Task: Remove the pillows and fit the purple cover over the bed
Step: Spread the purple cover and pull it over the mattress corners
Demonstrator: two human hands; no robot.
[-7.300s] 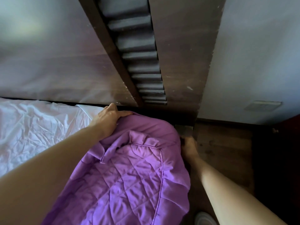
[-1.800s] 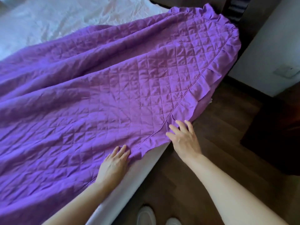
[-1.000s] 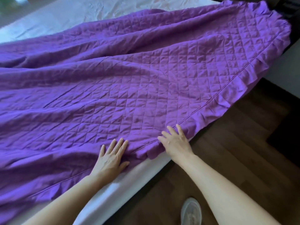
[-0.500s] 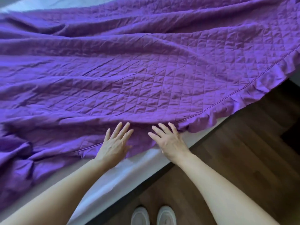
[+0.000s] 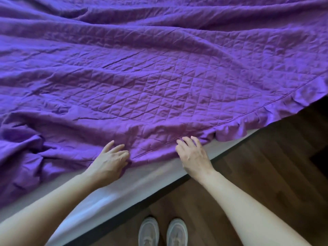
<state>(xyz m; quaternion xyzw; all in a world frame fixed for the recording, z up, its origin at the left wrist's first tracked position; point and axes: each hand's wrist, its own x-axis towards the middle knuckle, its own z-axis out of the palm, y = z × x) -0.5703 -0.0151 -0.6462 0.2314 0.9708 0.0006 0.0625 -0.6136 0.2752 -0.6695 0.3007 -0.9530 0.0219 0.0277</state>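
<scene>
The purple quilted cover [image 5: 159, 82] lies spread and wrinkled across the bed, and its ruffled hem [image 5: 236, 128] runs along the near side. Below the hem shows a strip of white mattress edge [image 5: 113, 197]. My left hand [image 5: 110, 160] rests on the hem with loosely bent fingers where the fabric bunches. My right hand [image 5: 193, 155] presses its bent fingertips on the seam just to the right. Neither hand plainly grips the cloth. No pillows are in view.
Dark wooden floor [image 5: 257, 171] runs along the bed's near side. My two light shoes [image 5: 162, 231] stand close to the bed frame. The cover is heaped in folds at the left [image 5: 26, 146].
The view and both hands have shifted left along the bed's edge, from the fitted headboard corner. The fingers, flat on the hem earlier, are now more bent.
</scene>
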